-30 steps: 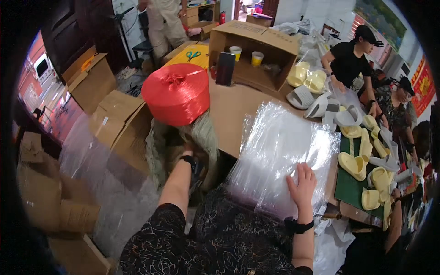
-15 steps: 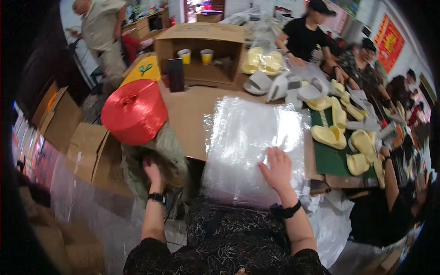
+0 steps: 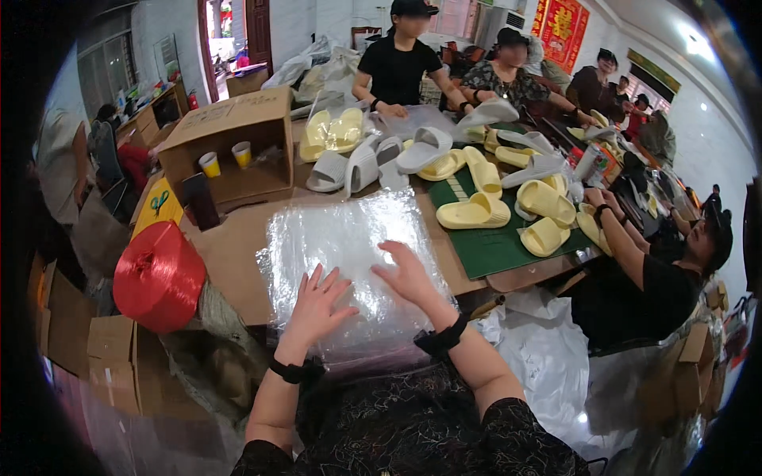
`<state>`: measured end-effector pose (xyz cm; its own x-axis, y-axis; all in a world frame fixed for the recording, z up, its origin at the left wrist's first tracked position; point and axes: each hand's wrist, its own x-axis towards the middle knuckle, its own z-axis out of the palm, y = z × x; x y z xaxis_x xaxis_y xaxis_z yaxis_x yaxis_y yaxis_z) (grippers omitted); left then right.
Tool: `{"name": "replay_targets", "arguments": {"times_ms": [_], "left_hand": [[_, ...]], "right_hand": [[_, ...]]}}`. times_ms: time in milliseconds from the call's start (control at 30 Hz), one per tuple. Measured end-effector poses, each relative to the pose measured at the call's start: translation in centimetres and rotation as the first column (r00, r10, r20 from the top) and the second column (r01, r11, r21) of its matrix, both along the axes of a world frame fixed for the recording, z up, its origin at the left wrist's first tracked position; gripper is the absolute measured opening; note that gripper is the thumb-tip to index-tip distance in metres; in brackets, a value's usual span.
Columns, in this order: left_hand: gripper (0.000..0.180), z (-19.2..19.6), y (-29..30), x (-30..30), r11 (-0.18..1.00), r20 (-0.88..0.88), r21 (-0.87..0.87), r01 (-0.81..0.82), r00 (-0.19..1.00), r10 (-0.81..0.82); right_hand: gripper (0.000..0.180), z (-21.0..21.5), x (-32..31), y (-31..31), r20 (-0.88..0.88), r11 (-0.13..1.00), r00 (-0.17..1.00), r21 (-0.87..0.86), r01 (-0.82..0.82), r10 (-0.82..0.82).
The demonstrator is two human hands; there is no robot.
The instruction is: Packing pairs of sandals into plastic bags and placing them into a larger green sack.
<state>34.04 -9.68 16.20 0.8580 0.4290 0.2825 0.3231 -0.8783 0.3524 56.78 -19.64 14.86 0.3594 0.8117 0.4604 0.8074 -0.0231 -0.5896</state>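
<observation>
A stack of clear plastic bags (image 3: 317, 230) lies at the near edge of the cardboard-covered table, right in front of me. Over its left part my left hand (image 3: 321, 305) is spread, palm down, fingers apart. My right hand (image 3: 406, 274) hovers at or rests on the middle of the stack with its fingers stretched out; whether it touches the plastic is hard to tell. Neither hand grips anything. Beyond and to the right of the bags are grey slide sandals (image 3: 325, 172) and yellow slide sandals (image 3: 474, 213), some on a green mat (image 3: 456, 254).
A big red roll of twine (image 3: 159, 274) stands at the left, near an open cardboard box (image 3: 230, 119) holding two cups. A dark phone (image 3: 201, 202) leans by the box, and green scissors (image 3: 160, 203) lie on yellow board. Co-workers sit or stand along the table's far and right sides.
My left hand has come up from beside the sack below the red roll onto the bags. My right hand stays over the stack. The view has swung to the right.
</observation>
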Motion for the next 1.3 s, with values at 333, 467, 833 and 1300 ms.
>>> {"name": "replay_targets", "arguments": {"times_ms": [333,467,833,1300], "left_hand": [[0.059,-3.0,0.4,1.0,0.997,0.11,-0.065,-0.048,0.992,0.055],[0.059,-2.9,0.0,0.7,0.995,0.101,-0.074,-0.061,0.993,0.069],[0.059,-2.7,0.1,0.4,0.996,0.106,-0.065,-0.068,0.992,0.075],[0.062,-3.6,0.4,0.5,0.994,0.086,0.009,-0.11,0.99,0.109]], "right_hand": [[0.048,-2.9,16.0,-1.8,0.333,0.758,0.701,0.072,0.649,-0.631],[0.043,-2.7,16.1,-2.2,0.326,0.813,0.774,-0.027,0.582,-0.543],[0.032,11.3,13.0,-4.5,0.208,0.785,0.867,0.555,0.276,-0.452],[0.029,20.1,1.2,-7.1,0.138,0.68,0.981,0.707,-0.192,0.134]]}}
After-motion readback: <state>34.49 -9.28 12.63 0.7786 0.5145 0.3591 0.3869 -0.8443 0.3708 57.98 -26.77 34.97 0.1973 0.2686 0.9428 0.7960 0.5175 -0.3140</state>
